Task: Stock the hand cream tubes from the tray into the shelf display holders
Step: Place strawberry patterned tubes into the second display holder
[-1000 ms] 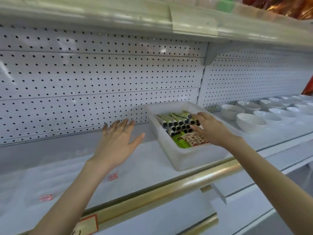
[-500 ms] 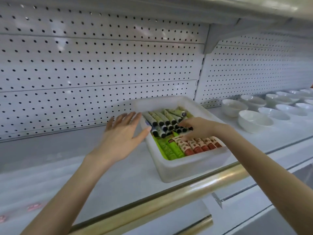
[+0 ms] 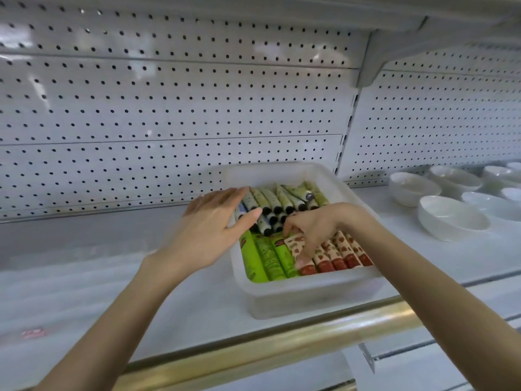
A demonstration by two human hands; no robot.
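A translucent white tray (image 3: 310, 294) sits on the shelf and holds several hand cream tubes. Pale green tubes with black caps (image 3: 270, 200) lie at the back, bright green tubes (image 3: 266, 259) at the front left, red-patterned tubes (image 3: 342, 252) at the front right. My left hand (image 3: 214, 221) reaches over the tray's left rim with fingers straight, its thumb touching the black-capped tubes. My right hand (image 3: 315, 224) is inside the tray, fingers curled down and pinching one red-patterned tube (image 3: 296, 245), whose flat end is tilted up. No display holders are in view.
A white pegboard wall (image 3: 174, 108) backs the shelf. White bowls (image 3: 451, 215) stand in rows to the right of the tray. A brass-coloured rail (image 3: 253, 354) runs along the shelf's front edge. Small red labels (image 3: 32, 333) lie on the shelf at the far left.
My left hand has moved right from the bare shelf onto the tray's left edge. My right hand has shifted from the black caps down to the red-patterned tubes and lifted one end.
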